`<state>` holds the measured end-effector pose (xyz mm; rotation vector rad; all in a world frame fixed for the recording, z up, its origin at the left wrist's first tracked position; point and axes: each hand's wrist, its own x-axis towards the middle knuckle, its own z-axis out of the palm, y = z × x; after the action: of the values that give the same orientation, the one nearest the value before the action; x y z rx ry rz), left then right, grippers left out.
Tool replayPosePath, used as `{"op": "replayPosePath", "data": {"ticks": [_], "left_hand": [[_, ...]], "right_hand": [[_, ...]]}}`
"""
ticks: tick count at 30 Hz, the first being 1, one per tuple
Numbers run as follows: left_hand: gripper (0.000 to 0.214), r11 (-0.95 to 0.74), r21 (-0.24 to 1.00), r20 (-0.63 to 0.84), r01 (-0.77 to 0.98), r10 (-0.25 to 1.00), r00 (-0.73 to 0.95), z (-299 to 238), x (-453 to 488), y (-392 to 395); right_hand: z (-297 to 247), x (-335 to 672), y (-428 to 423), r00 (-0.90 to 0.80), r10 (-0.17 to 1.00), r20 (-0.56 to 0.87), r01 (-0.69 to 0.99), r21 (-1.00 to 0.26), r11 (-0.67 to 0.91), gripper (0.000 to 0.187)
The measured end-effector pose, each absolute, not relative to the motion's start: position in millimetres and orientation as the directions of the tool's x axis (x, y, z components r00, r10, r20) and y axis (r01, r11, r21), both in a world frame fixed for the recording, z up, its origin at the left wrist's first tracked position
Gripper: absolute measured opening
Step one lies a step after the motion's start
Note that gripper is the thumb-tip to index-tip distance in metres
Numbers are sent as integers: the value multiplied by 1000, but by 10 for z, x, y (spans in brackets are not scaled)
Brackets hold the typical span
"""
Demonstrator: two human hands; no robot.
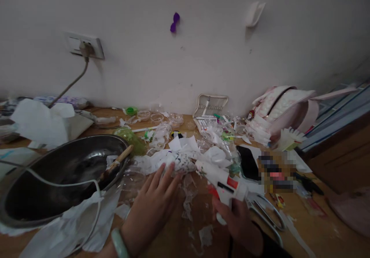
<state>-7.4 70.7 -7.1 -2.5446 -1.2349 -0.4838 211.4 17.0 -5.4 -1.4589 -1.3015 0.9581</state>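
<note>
My right hand (238, 219) is wrapped round the grip of a white hot glue gun (221, 181) with red and black parts. Its nozzle points left, at the edge of a white crumpled bundle with dark specks (185, 161). I cannot tell whether the tip touches it. My left hand (158, 200) lies with fingers stretched out, the fingertips at the bundle's near side. White paper or tissue (216, 155) and clear plastic scraps (189, 196) surround the bundle.
At left stands a dark oval pan (58, 161), a wooden-handled brush (118, 161) inside and a white cord across it. Scissors (268, 211), a black phone (248, 162) and a pink backpack (286, 107) are at right. A marker case (212, 100) stands by the wall.
</note>
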Motion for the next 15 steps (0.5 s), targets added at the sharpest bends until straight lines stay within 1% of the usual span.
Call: {"op": "replayPosePath", "data": {"ticks": [3,4,6,8,11,13,15], "left_hand": [[49,-518,-59,382,853,778,499,-43,14,798],[49,-503,-40,378,863,792,479,-33,34,823],[50,-494,30,359,869,817,452,-6,53,860],[48,-472,124,339,873,847,410,25,42,887],[46,-441,248,310,863,880,360,58,-11,918],[42,-415,296,304,860,895,328,60,-48,935],[38,-410,326,300,852,899,318,51,-66,944]], "right_hand": [[-29,2040,393,71,994,82,244,-968,63,38],[-55,2031,429,66,993,102,253,-964,82,37],[-142,2028,454,66,991,118,272,-957,96,32],[-232,2030,446,104,987,126,284,-954,92,29],[-298,2021,427,130,984,121,288,-954,79,38],[-294,2017,423,113,987,118,290,-954,81,41],[-274,2022,424,105,986,133,311,-946,95,36]]}}
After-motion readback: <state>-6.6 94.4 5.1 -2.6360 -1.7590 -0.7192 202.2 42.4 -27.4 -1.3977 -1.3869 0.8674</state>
